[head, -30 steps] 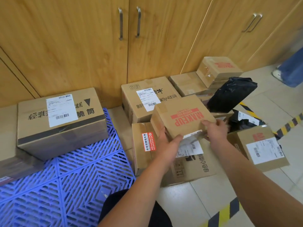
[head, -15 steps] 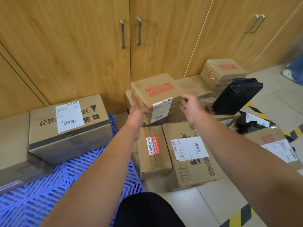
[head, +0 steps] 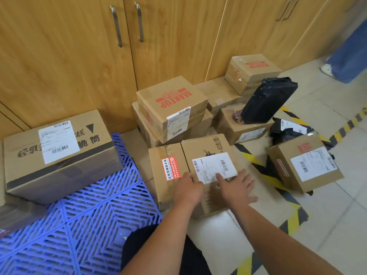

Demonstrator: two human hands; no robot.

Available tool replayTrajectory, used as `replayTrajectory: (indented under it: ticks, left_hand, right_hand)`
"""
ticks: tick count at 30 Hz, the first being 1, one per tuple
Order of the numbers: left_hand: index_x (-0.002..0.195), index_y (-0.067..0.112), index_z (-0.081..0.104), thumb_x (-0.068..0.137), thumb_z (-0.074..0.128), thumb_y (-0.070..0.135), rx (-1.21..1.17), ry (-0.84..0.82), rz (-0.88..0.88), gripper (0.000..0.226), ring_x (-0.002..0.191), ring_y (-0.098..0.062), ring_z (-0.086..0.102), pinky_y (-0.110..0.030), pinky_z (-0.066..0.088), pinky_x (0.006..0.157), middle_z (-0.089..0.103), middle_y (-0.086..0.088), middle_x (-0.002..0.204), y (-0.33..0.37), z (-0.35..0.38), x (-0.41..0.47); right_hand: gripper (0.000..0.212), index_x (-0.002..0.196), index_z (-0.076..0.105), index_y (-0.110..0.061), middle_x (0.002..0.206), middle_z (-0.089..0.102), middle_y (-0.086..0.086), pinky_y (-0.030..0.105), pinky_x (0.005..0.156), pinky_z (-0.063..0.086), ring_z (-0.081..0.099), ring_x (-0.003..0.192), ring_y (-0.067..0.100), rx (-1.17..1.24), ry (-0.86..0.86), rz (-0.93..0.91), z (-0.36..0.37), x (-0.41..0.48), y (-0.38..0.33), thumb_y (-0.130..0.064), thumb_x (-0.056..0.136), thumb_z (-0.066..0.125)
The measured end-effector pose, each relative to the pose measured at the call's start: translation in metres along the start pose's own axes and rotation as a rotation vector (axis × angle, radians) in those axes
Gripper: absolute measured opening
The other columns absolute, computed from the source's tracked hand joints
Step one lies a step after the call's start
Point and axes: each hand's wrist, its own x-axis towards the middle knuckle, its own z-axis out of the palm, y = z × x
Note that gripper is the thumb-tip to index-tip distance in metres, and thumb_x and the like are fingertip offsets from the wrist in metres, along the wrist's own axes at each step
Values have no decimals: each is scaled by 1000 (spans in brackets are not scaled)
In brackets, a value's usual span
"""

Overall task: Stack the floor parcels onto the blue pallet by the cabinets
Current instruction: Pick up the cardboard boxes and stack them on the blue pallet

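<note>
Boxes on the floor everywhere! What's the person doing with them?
A person is reaching for the white-labelled box on the floor. The left hand curls its fingers at the box's left edge, and the right hand lies flat on top. The box is not lifted yet. A big box sits on the blue pallet; the other parcels lie by the cabinets.

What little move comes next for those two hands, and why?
Probably slide the right hand to the right side of the white-labelled box to grip it: that hand lies flat on top, while the left hand sits at the left edge.
</note>
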Motion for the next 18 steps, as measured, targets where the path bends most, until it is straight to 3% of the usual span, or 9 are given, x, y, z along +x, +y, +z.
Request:
replayTrajectory:
  ticks: [3,8,11,14,16,18]
  left_hand:
    - [112,22,59,89,52,22,-19,20,-8,25,85,-17,64,-24,43,56,66,5,106,-5,-4,1]
    - [113,22,61,87,57,25,-26,-45,-31,27,93,-16,62,-28,49,77,66,1,109,-19,-9,7]
    - [115,19,61,89,55,32,215,-182,-21,30,101,-16,56,-27,43,82,63,2,119,-32,-14,10]
    - [117,22,57,91,57,34,285,-308,-60,28,110,-20,58,-32,48,94,59,4,117,-42,-18,5]
    - [98,21,58,94,55,35,302,-387,-92,15,98,-21,65,-37,56,88,63,0,103,-45,-20,3]
    - [88,17,59,94,55,39,351,-420,-130,23,85,-20,69,-35,61,77,69,-3,94,-49,-22,4]
  right_hand:
    - [100,159,-2,-16,168,-4,6,66,115,-2,-8,154,24,-14,-19,36,14,1,-4,-78,87,29]
    - [91,159,1,-15,168,2,2,63,117,10,-3,154,22,-19,107,24,27,-1,8,-72,91,18]
    - [89,159,5,-15,167,10,4,63,115,15,6,153,23,16,111,40,28,-2,7,-71,93,23]
    - [84,150,20,-14,154,27,13,62,107,27,23,143,31,45,105,144,21,-7,18,-71,91,36]
    - [79,143,26,-15,145,33,18,58,104,31,28,135,38,95,48,219,12,-10,29,-67,88,50]
    - [87,149,21,-19,147,33,21,56,106,35,30,135,42,201,-57,263,-6,-15,49,-57,84,65]
